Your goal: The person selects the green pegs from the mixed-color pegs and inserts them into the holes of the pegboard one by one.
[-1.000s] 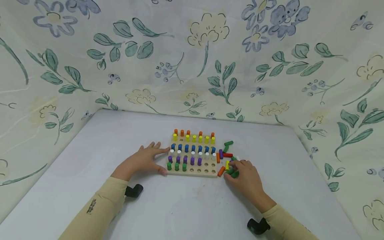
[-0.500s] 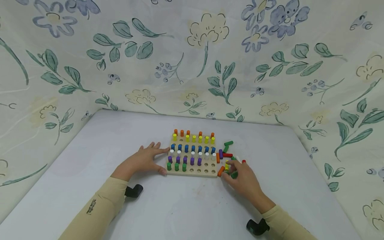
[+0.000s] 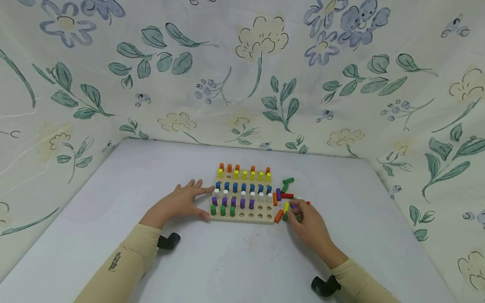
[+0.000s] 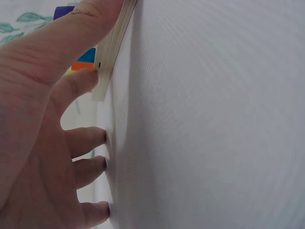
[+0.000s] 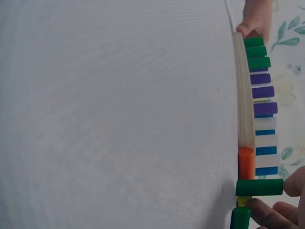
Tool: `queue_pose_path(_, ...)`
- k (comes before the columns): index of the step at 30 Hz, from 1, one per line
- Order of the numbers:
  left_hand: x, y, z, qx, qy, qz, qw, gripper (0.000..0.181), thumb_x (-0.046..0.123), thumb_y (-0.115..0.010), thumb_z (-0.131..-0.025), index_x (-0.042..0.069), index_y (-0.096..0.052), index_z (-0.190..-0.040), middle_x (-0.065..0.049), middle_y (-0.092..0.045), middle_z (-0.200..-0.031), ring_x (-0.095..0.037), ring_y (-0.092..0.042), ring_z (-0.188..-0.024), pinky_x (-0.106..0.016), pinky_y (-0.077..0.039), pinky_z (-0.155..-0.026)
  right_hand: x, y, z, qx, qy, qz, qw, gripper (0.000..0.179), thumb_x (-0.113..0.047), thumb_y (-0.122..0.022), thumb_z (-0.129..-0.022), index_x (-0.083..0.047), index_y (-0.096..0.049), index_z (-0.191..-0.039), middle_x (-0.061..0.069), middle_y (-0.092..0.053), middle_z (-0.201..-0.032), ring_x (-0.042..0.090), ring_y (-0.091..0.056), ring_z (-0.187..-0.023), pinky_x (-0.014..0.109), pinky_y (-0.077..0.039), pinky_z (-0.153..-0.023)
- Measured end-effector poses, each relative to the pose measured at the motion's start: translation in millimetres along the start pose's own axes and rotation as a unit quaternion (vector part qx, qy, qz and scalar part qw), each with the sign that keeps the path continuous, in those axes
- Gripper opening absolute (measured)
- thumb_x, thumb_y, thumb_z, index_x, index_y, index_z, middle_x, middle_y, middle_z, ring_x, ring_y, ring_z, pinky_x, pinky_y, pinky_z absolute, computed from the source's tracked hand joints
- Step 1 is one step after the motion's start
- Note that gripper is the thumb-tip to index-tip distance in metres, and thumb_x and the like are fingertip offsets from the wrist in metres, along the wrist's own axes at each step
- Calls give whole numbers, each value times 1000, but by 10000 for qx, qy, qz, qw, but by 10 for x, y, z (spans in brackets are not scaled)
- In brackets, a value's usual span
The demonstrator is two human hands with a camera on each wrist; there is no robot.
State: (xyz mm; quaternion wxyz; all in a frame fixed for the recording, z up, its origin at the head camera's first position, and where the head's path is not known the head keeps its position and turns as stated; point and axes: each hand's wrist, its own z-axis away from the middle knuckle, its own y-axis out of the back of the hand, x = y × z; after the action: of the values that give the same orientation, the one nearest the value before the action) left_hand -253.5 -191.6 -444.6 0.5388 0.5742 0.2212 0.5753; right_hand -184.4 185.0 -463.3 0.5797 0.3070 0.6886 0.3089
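Note:
My left hand (image 3: 182, 201) is spread flat at the left of a wooden pegboard (image 3: 244, 219), thumb and index finger touching its edge. In the left wrist view its other fingertips rest on the white tabletop. Upright pegs in orange, yellow, blue, white, purple and green fill most rows; the front row has three green pegs (image 3: 222, 211) at its left. To the right, my right hand (image 3: 312, 225) is among loose pegs. A green peg (image 5: 259, 187) stands on end, its top at a fingertip; whether it is pinched is unclear. A yellow peg (image 3: 286, 207) lies beside the fingers.
Loose pegs lie right of the board: an orange peg (image 3: 278, 216), a purple peg (image 3: 278, 194), a red peg (image 3: 287, 196) and a green peg (image 3: 288, 180) among them. Open holes (image 3: 251, 216) show at the front right. Floral cloth (image 3: 242, 84) backs the table.
My right hand has shifted left, then back right, within the loose pegs. The green pegs by its thumb have been moved, and one now stands up. My left hand stays put.

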Motion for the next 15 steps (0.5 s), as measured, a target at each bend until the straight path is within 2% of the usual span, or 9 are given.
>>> queue_pose_path(11,31,15,28,-58,4,-11,10000,108,62,-84,-69,18,-41,-157,-29,-19,-164,-50,-5,-152,-70,1,-118,40,-2,-3,184,293,9,9994,26,-17,-64,-99,-6,-66,-122,-2,-61,-88,16,-50,-82,29,-46,-68)
queue_pose_path(15,35,8,19,-48,6,-15,10000,107,62,-84,-69,19,-41,-157,-29,-19,-164,-50,-5,-152,-70,0,-119,39,-4,3,225,326,2,9992,26,-15,-65,-98,-6,-67,-122,-1,-64,-92,17,-52,-85,31,-50,-72)
